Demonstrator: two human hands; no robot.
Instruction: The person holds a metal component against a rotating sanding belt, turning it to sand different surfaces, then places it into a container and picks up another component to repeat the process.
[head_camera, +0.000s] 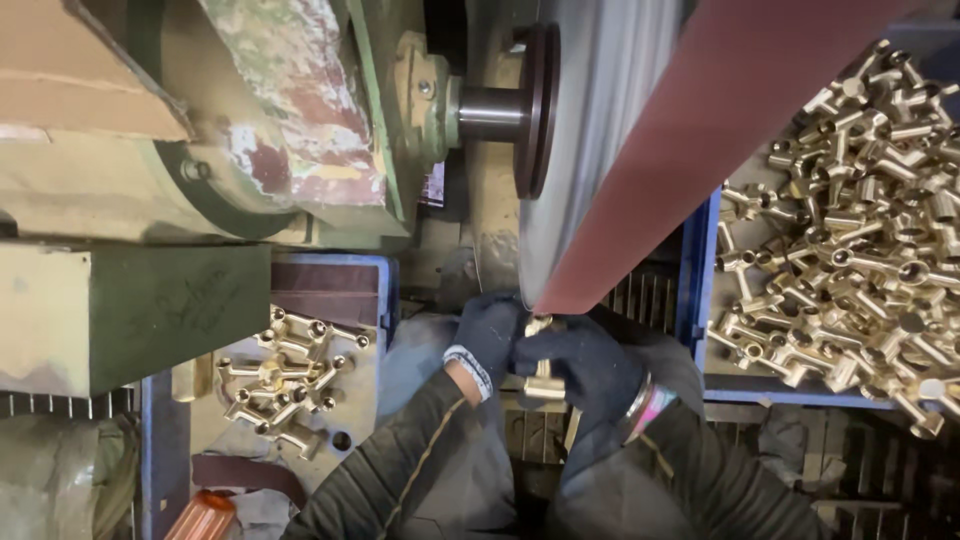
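Fitting in hand: we see one brass T-shaped fitting (541, 375) held between both gloved hands, its upper end right at the lower edge of the red-brown sanding belt (700, 130); whether it truly touches the belt we cannot tell, since the gloves hide the contact.
Left hand: our left hand (490, 335), in a dark glove, is closed around the fitting's left side, near its top.
Right hand: our right hand (585, 365), also dark-gloved, clamps the fitting from the right, fingers wrapped over its body.
Place of the fitting: it sits between the two palms, its stem pointing down below the fingers.
Belt and wheel: one belt runs over one grey wheel (590, 140) on one dark shaft (490, 112).
Left pile: roughly a dozen brass fittings (290, 380) lie on a pale tray (365, 395) to the left of our arms.
Right pile: a blue crate (700, 280) to the right holds a heap of fittings (860, 230), too many to count.
Bottom-left corner: one orange bottle (200, 517).
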